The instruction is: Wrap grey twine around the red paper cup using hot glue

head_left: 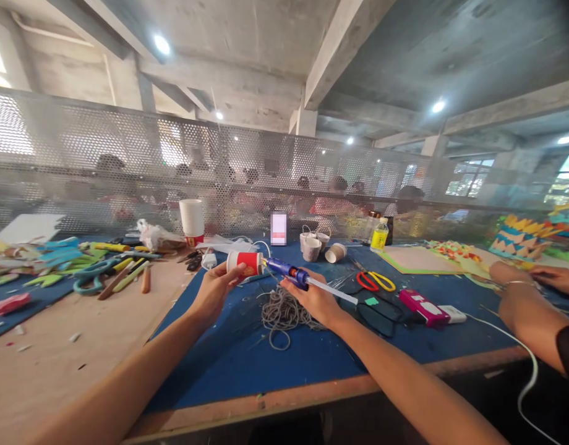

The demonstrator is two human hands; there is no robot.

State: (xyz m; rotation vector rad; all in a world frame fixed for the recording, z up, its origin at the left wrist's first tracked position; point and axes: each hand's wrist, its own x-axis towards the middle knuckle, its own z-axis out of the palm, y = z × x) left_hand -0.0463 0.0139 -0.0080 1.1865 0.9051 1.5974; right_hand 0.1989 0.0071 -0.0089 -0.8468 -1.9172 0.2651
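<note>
My left hand (219, 285) grips a red and white paper cup (248, 263) lying sideways, its end turned to the right. A blue hot glue gun (289, 272) is in my right hand (315, 300), its yellow-tipped nozzle at the cup's right end; whether they touch I cannot tell. A long clear glue stick (340, 292) sticks out of the gun's back. Below the gun, a loose heap of grey cord (284, 315) lies on the blue mat (219, 377), partly behind my right hand.
Several small cord-wrapped cups (311, 248) stand behind. To the right are scissors (376, 281), a magenta box (423, 308) and a co-worker's arm (528, 303). On the left lie tools (127, 275) and a stack of paper cups (192, 217). A perforated metal screen (247, 148) runs across the back.
</note>
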